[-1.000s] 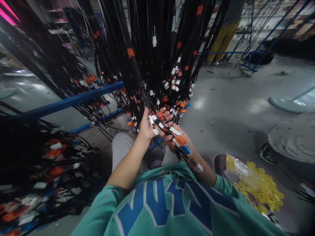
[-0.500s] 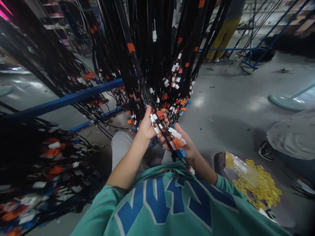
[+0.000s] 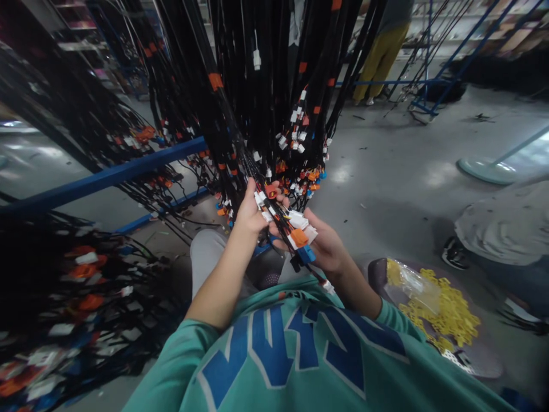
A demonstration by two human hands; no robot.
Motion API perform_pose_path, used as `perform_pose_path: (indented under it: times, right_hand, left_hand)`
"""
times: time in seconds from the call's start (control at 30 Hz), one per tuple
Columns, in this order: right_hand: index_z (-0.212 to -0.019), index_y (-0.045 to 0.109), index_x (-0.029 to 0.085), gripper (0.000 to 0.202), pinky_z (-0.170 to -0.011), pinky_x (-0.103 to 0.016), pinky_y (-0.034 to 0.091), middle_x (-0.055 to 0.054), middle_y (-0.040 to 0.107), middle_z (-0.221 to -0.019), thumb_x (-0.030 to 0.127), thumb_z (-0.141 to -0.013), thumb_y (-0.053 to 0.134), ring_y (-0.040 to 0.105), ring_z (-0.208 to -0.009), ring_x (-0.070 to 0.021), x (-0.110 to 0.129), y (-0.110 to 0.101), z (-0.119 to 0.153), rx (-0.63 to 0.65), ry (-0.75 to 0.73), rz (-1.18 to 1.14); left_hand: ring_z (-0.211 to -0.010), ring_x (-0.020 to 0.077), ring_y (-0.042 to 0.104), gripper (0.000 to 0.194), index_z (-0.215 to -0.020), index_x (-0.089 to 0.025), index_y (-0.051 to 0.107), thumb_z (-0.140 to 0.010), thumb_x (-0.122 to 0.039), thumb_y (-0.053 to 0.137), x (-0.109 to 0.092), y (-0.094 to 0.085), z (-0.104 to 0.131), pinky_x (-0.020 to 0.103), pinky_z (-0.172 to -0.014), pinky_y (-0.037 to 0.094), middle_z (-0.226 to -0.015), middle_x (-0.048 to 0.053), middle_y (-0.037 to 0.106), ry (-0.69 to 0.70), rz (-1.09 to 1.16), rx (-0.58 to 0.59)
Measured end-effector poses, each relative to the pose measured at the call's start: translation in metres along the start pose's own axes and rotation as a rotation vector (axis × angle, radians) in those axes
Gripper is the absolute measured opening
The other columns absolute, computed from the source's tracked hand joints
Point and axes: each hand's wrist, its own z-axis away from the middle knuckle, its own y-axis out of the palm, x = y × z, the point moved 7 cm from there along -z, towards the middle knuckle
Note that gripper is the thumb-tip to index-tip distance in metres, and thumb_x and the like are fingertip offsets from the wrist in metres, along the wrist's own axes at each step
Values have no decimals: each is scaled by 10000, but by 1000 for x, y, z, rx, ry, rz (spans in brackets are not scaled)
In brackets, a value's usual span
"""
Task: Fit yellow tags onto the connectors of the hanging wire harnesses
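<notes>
My left hand (image 3: pixel 250 213) is closed around a black wiring harness (image 3: pixel 245 162) that hangs from above, its thumb on top and fingertips showing on the far side. A red connector (image 3: pixel 270 191) and several white ones lie by those fingers. My right hand (image 3: pixel 329 245) cradles the harness's loose end from the right, thumb raised, its fingers partly hidden beneath the wires. Against its palm are white connectors (image 3: pixel 297 219), an orange connector (image 3: pixel 299 237) and a blue connector (image 3: pixel 306 254). A small white plug (image 3: pixel 328 286) dangles below, near my shirt.
More harnesses (image 3: pixel 266 103) hang in front and on the left (image 3: pixel 86 309). A blue rail (image 3: pixel 103 176) crosses at left. Yellow plastic pieces (image 3: pixel 450 309) and a clear bag lie on a dark seat-like surface (image 3: pixel 377 274) at right. A person (image 3: pixel 506 229) is close by at right; another (image 3: pixel 381 57) stands behind.
The whole view has shifted slightly, so things appear a little further left. Both hands keep their hold, and the white connectors at my right hand have turned and bunched together a little.
</notes>
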Motion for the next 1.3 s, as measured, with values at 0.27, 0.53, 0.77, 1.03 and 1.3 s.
perform_pose_path:
  times: [0.27, 0.53, 0.77, 1.03, 1.3]
  right_hand:
    - [-1301, 431, 169, 591, -915, -453, 484, -104, 655, -1112, 460, -958, 48, 636, -995, -192, 6, 17, 12, 30, -41, 9]
    - [-1309, 439, 172, 614, -946, -431, 463, -114, 629, -1163, 507, -944, 76, 598, -1063, -203, 5, 19, 13, 78, -83, 99]
    - [-1305, 439, 183, 580, -945, -435, 459, -95, 628, -1155, 473, -953, 81, 582, -1078, -200, 6, 23, 17, 93, -107, 156]
    - [-1302, 445, 193, 573, -917, -441, 474, -99, 626, -1159, 483, -949, 99, 591, -1053, -203, 8, 25, 20, 131, -117, 182]
    - [-1287, 470, 195, 590, -913, -382, 485, -76, 668, -1057, 441, -959, 46, 617, -1009, -177, 6, 28, 24, 51, -117, 148]
  left_hand:
    - [-473, 124, 554, 637, -991, -94, 634, -884, -594, 254, 1, 2, -1, 281, -598, 522, -549, 19, 573, 7, 75, 8]
    - [-473, 114, 540, 581, -1008, -94, 617, -887, -570, 306, 2, 3, 1, 274, -640, 524, -537, 1, 551, 34, 79, -15]
    - [-491, 112, 553, 589, -991, -104, 616, -884, -584, 293, 4, 7, 5, 262, -632, 518, -542, -5, 554, 34, 92, -15]
    - [-511, 118, 550, 562, -869, -118, 617, -882, -582, 302, 4, 8, 6, 279, -663, 518, -555, 0, 558, 50, 99, -23]
    - [-529, 129, 565, 544, -765, -139, 594, -883, -578, 296, 6, 8, 10, 292, -666, 519, -564, 7, 564, 50, 96, -6]
